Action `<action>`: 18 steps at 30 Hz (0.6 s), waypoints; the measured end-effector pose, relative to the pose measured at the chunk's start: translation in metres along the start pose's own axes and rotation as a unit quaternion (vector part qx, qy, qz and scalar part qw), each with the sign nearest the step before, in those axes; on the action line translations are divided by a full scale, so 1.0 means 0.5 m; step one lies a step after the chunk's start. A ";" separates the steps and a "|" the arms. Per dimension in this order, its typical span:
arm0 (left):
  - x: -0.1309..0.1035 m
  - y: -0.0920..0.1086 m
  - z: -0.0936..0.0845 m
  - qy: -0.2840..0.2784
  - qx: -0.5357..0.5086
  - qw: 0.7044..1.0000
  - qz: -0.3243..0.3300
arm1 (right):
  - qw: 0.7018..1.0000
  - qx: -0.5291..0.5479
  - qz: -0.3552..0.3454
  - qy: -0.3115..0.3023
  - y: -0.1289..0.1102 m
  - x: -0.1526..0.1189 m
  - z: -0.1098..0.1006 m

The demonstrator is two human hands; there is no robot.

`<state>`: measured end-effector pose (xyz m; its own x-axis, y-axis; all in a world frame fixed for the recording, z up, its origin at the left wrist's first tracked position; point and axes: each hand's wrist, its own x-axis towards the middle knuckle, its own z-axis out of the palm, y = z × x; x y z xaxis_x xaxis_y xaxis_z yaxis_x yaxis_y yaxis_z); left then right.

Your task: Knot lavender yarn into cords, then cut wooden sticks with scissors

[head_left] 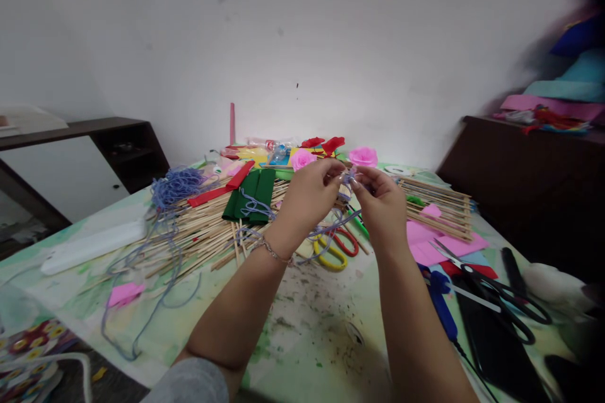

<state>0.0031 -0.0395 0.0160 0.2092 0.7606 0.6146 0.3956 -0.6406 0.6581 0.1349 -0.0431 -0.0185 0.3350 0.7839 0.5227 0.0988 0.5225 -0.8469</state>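
My left hand (316, 192) and my right hand (380, 198) are raised over the middle of the table, fingertips nearly meeting. Both pinch a small piece of purple yarn work (350, 177) between thumb and fingers. A purple strand hangs from it toward the table. To the left lies a loose heap of purple yarn (177, 187), its strands trailing over many thin wooden sticks (189, 236). Below the hands are yellow-handled scissors (331, 258) and a red handle (347, 242). Folded green sheets (250, 196) rest on the sticks beside my left hand.
Pink paper flowers (363, 156) and red ones (333, 145) stand at the back. On the right are a stick frame (439, 204), pink sheets (420, 244), black scissors (501, 293), a dark phone (496, 340) and a blue tool (442, 308). A white bar (94, 245) lies left.
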 end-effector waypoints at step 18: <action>0.028 -0.053 -0.040 -0.012 0.039 0.993 -0.111 | 0.995 0.085 0.034 0.029 -0.002 0.025 -0.041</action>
<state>-0.0220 -0.0140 0.0160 0.1302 0.8854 0.4462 0.5032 -0.4468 0.7397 0.1582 -0.0410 -0.0131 0.3891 0.8019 0.4534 -0.0837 0.5209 -0.8495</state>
